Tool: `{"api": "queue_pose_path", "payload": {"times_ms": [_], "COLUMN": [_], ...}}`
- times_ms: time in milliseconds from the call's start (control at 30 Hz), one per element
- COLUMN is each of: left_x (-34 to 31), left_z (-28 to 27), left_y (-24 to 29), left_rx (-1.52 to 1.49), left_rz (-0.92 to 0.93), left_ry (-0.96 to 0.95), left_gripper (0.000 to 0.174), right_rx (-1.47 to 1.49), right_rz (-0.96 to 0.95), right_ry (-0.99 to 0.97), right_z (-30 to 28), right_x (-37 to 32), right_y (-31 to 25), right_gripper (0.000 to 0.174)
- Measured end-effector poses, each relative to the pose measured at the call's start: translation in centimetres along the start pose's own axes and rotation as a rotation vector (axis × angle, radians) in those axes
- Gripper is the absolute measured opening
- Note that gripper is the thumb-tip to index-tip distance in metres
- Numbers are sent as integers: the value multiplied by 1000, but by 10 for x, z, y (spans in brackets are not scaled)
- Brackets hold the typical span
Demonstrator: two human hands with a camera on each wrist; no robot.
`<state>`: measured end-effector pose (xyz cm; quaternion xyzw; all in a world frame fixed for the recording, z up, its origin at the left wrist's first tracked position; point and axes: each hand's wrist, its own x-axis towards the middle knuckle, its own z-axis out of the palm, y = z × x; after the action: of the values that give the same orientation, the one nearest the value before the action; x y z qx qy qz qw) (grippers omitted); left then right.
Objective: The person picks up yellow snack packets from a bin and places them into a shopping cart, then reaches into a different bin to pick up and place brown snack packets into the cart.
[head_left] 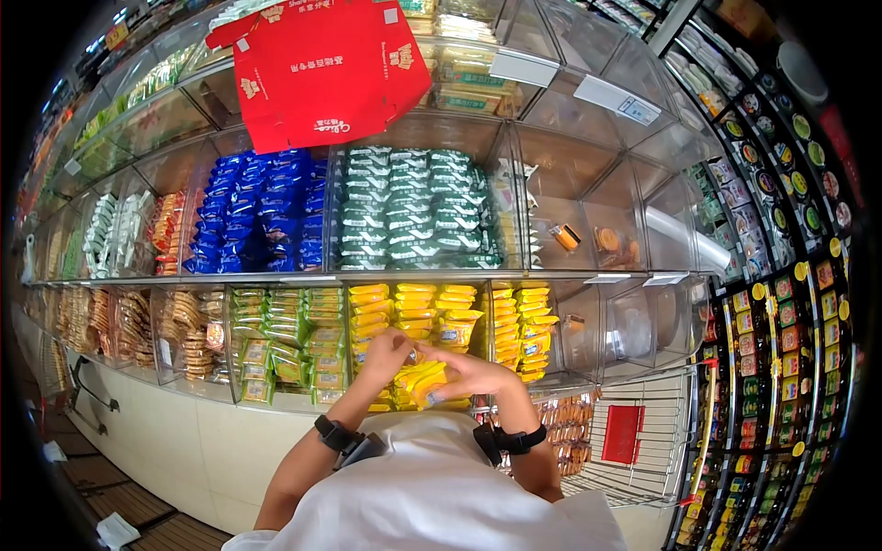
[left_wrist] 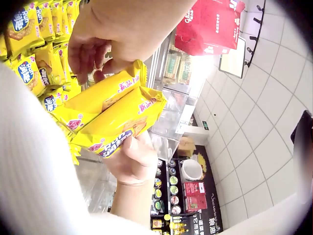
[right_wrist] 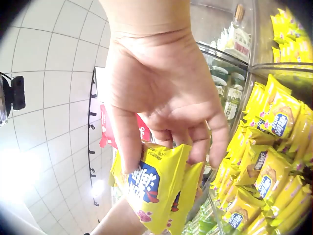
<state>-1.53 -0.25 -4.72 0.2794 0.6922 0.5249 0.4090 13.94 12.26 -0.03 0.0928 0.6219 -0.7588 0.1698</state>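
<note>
My right hand (head_left: 473,375) holds yellow snack packets (left_wrist: 113,115) just above the front bin. In the right wrist view, the thumb of the right hand (right_wrist: 161,93) lies over the front of one packet (right_wrist: 154,183), with a second packet behind it. My left hand (head_left: 388,354) is close beside the right one, over the yellow packets in the bin. Seen from the left wrist, the left hand (left_wrist: 93,56) has curled fingers near the ends of the held packets; I cannot tell whether they pinch anything.
Clear bins hold yellow packets (head_left: 522,321), green packets (head_left: 285,321), blue packets (head_left: 243,207) and dark green packets (head_left: 409,207). A red cardboard sign (head_left: 331,78) stands above them. A shopping cart (head_left: 643,441) is at the right, with dark shelves (head_left: 781,312) beyond.
</note>
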Motion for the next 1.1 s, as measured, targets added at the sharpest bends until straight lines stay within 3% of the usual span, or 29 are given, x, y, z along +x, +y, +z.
{"api": "queue_pose_path", "payload": {"times_ms": [200,400,1100], "left_x": [-3,-3,-3], "left_z": [-1,-1,-1], "left_y": [11,11,1], "left_rx": [61,80,112], "left_rz": [-12,-33,-28], "left_ry": [-23,-42,-26], "left_gripper": [17,10,13], "right_rx": [-3,29,-63], "right_rz": [25,26,-4], "right_ry": [-1,-39,-16], "right_z": [2,1,4], "right_x": [-1,2,1], "right_y": [-3,1,-3], "right_gripper": [60,62,65]}}
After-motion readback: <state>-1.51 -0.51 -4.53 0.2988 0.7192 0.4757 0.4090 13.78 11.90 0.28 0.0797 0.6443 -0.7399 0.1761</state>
